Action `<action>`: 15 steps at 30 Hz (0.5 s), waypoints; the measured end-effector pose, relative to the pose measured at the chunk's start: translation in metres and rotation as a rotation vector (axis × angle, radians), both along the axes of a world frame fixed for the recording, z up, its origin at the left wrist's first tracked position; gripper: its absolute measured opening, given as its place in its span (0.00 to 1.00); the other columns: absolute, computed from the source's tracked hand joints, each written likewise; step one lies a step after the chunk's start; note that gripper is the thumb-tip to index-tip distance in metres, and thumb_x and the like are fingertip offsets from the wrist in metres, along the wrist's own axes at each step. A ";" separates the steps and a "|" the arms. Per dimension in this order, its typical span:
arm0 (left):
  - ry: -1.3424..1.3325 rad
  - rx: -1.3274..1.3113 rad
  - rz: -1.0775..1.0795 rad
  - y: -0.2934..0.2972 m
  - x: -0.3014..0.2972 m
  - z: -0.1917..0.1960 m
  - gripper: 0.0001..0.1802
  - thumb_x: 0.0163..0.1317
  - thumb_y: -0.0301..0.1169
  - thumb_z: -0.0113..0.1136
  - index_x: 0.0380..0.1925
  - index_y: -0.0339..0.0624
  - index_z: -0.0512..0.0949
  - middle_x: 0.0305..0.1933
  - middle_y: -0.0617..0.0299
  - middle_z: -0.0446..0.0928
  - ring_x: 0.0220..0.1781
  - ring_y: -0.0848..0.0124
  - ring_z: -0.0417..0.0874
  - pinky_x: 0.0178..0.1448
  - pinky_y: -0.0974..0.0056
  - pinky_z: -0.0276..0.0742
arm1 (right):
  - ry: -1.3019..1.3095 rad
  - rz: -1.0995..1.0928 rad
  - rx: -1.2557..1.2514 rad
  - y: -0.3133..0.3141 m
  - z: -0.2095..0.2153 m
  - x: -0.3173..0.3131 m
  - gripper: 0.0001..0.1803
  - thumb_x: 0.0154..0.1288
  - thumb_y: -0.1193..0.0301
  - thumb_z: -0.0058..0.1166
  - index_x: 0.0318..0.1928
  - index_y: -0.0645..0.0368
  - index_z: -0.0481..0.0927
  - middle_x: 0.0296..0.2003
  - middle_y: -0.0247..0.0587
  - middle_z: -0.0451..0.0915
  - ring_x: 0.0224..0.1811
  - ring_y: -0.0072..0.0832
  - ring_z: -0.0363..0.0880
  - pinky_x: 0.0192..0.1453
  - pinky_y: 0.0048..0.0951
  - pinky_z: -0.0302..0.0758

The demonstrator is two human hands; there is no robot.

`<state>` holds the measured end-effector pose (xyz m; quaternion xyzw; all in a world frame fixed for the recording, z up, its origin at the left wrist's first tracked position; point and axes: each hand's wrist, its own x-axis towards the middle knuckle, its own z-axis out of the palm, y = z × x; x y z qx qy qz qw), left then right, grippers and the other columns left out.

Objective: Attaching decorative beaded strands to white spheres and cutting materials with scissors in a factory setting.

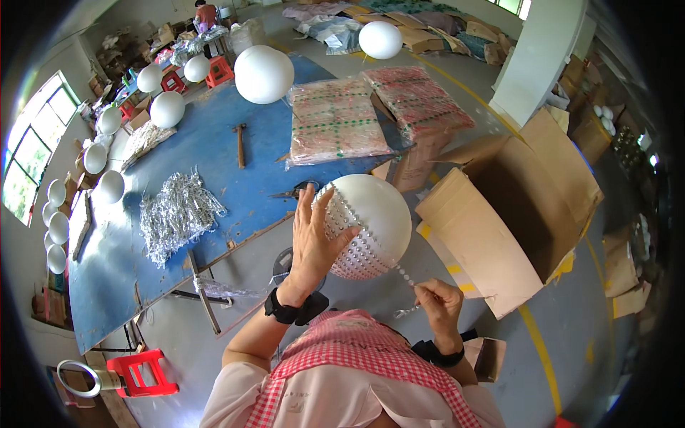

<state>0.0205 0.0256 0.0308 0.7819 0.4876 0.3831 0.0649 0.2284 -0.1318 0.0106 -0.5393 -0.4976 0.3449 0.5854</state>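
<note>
A large white ball (389, 217) is in front of my chest, its left and lower surface wrapped in rows of silver beads. Against its beaded left side lies my left hand (319, 232), fingers stretched out and spread, thumb across the rows. From the ball's lower right a loose bead string (404, 274) runs down to my right hand (439, 303). That hand is closed in a pinch on the string, whose short tail hangs beside the fingers. What supports the ball from below is hidden. Dark scissors (289, 192) lie on the table edge just beyond my left hand.
The blue table (214, 135) bears a silver tinsel bundle (178, 214), a hammer (240, 146) and plastic-wrapped packs (335, 121). White balls (264, 75) stand around its far and left sides. An open cardboard box (485, 235) is at right, a red stool (146, 372) at lower left.
</note>
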 end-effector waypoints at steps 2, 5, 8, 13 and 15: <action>-0.149 -0.039 -0.107 -0.001 0.002 0.002 0.36 0.49 0.40 0.72 0.58 0.45 0.68 0.65 0.42 0.60 0.66 0.44 0.63 0.64 0.49 0.67 | -0.029 0.010 -0.011 -0.001 0.000 -0.003 0.04 0.62 0.77 0.57 0.32 0.65 0.82 0.19 0.29 0.75 0.21 0.13 0.68 0.25 0.15 0.63; -0.216 -0.070 -0.139 -0.004 0.004 0.004 0.27 0.52 0.32 0.69 0.53 0.43 0.74 0.64 0.47 0.63 0.65 0.50 0.66 0.63 0.53 0.68 | -0.036 0.008 -0.082 0.001 -0.006 -0.007 0.02 0.61 0.79 0.58 0.32 0.66 0.81 0.19 0.30 0.75 0.21 0.13 0.69 0.25 0.16 0.64; -0.255 -0.111 -0.202 -0.002 0.004 0.004 0.21 0.53 0.26 0.66 0.49 0.43 0.77 0.61 0.49 0.67 0.62 0.51 0.68 0.60 0.55 0.70 | -0.056 -0.040 -0.149 0.006 -0.019 -0.010 0.03 0.61 0.79 0.57 0.33 0.66 0.81 0.20 0.32 0.77 0.21 0.15 0.70 0.25 0.18 0.66; -0.305 -0.085 -0.323 0.009 0.000 0.001 0.26 0.58 0.31 0.63 0.57 0.41 0.69 0.60 0.44 0.66 0.62 0.46 0.67 0.64 0.51 0.65 | -0.455 -0.126 -0.236 0.016 -0.035 -0.010 0.06 0.63 0.76 0.55 0.38 0.65 0.80 0.20 0.34 0.78 0.20 0.17 0.72 0.25 0.21 0.69; -0.306 -0.125 -0.338 0.012 -0.002 0.001 0.30 0.58 0.34 0.63 0.60 0.40 0.66 0.63 0.42 0.64 0.63 0.45 0.66 0.65 0.51 0.64 | -0.106 -0.022 -0.479 0.019 -0.033 -0.011 0.08 0.66 0.74 0.52 0.41 0.65 0.79 0.21 0.35 0.79 0.22 0.18 0.74 0.27 0.21 0.70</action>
